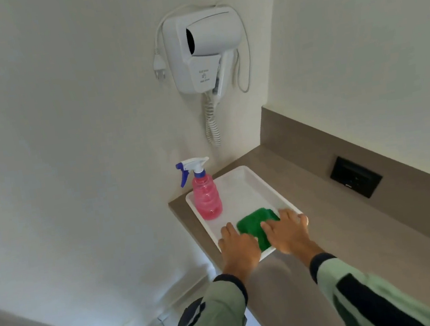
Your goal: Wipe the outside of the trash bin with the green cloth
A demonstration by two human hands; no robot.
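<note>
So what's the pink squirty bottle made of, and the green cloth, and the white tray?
The spray bottle looks like clear pink plastic: light shows through it. The green cloth seems soft, fuzzy fabric, perhaps microfibre, going by its matte, rumpled surface. The white tray is probably smooth plastic with a slight sheen.

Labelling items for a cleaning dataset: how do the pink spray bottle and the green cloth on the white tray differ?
The pink translucent spray bottle stands upright; the green cloth lies flat. The bottle is rigid and untouched; the cloth is soft, with the left hand and right hand over its edges. Both sit in the white plastic tray.
</note>
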